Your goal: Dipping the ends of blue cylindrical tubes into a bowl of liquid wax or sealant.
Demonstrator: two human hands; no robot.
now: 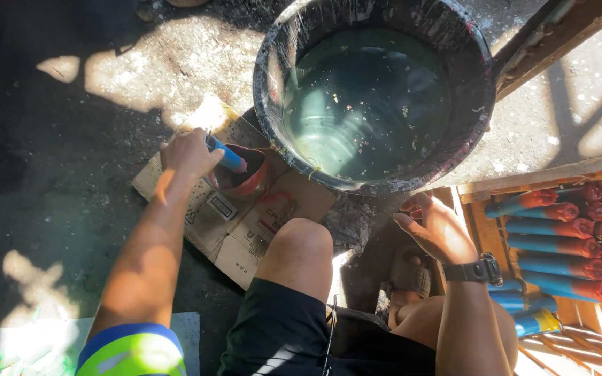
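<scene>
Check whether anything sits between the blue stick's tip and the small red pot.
Nothing visible does. The left hand holds the blue stick with its tip already inside the small red pot on the cardboard.

Blue tube (227, 156) tilted into red pot (244, 182)

blue tube (226, 156) tip hidden in cup (240, 179)

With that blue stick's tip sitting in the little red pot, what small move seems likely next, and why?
Probably lift it out: the left hand holds the blue cylindrical stick with its tip in the small red-coated pot, and the blue sticks in the wooden crate already have red tips.
</scene>
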